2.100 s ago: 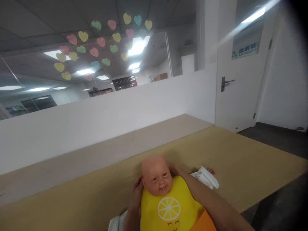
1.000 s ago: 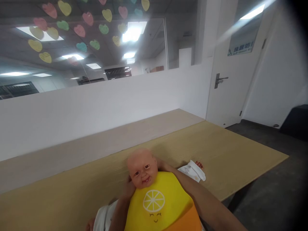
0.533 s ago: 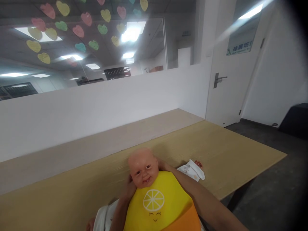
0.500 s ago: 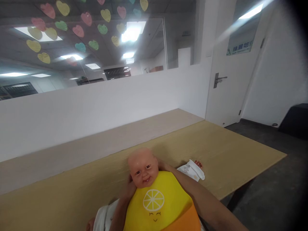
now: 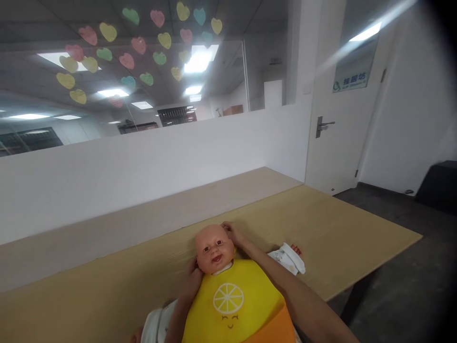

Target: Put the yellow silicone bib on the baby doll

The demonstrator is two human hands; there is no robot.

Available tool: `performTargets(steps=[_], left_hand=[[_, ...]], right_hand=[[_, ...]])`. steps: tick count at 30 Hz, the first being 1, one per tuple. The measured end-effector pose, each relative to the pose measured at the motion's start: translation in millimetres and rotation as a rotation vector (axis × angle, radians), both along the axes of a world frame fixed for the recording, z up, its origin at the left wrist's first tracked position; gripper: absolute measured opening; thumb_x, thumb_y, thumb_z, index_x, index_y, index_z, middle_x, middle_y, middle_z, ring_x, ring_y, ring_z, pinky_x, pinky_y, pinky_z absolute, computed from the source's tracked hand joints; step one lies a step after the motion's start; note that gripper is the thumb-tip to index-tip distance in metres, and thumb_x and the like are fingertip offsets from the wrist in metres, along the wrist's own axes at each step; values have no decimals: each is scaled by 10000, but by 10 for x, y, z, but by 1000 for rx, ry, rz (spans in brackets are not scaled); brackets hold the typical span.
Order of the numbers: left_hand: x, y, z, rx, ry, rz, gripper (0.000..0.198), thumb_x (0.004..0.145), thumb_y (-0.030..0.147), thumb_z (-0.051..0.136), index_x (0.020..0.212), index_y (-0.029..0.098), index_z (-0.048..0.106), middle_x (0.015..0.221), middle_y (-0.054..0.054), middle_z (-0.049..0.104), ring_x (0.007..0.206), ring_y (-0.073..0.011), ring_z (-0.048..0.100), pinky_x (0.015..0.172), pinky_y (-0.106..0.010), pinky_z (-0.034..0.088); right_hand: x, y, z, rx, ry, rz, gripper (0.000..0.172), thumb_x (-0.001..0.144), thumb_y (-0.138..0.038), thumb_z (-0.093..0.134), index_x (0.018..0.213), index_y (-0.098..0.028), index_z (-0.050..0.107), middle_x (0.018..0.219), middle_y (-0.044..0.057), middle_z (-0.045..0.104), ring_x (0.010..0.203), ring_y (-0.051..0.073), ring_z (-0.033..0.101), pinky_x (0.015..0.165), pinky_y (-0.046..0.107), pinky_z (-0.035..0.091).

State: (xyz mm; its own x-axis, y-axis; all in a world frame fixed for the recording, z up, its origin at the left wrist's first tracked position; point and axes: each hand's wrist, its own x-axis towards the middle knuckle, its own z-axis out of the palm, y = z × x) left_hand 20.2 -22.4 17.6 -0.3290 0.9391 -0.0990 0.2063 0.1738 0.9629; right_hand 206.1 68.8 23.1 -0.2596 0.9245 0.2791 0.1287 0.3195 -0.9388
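Observation:
A baby doll (image 5: 213, 252) lies face up on the table, wearing a yellow bib (image 5: 228, 286) with a white lemon slice, a smiling face and an orange lower part. My left hand (image 5: 193, 280) is beside the doll's neck, at the picture's left; its fingertips are hidden behind the head. On the other side, my right hand (image 5: 233, 233) curls its fingers against the side of the head. Whatever the right fingers hold is hidden. A bit of yellow shows by the neck near the right wrist. The doll's white sleeve (image 5: 290, 257) sticks out beyond my right forearm.
The wooden table (image 5: 342, 228) ends at a right-hand edge over dark floor. Behind it stands a white partition (image 5: 160, 166) with a window bearing heart-shaped notes (image 5: 138, 45). A white door (image 5: 332, 152) is at the right, and a dark object (image 5: 439, 186) stands on the floor.
My right hand has moved up from behind the doll's neck to the side of its head. The neckline shows more now. The view has shifted slightly.

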Motion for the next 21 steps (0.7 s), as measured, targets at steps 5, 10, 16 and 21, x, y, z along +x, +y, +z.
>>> performTargets(steps=[5,10,16,21], left_hand=[[5,0,19,45,74,-69,340,562,254,515,840,200,702,968,-95,761,1048,-363,626,950,-448,467],[-47,45,-30,91,112,-162,368,575,254,517,869,173,723,1024,-116,757,1100,-366,610,958,-429,456],[-100,36,-36,50,216,-160,438,600,220,523,977,127,725,1125,-163,728,1160,-379,582,1002,-448,423],[-193,81,-157,15,232,-150,473,644,194,496,1061,149,714,1184,-129,707,1196,-336,563,1037,-419,396]], right_hand=[[-142,372,-131,-53,50,27,115,834,-219,571,761,-139,611,779,25,660,736,144,604,723,283,502],[-136,381,-212,-50,87,19,113,746,-240,502,681,-176,569,722,36,655,709,157,579,681,258,459],[-138,370,-223,-60,73,22,126,734,-273,531,662,-175,562,675,25,625,654,148,544,649,254,433],[-147,380,-250,-70,62,21,141,740,-285,531,654,-177,557,667,19,623,644,149,549,641,252,425]])
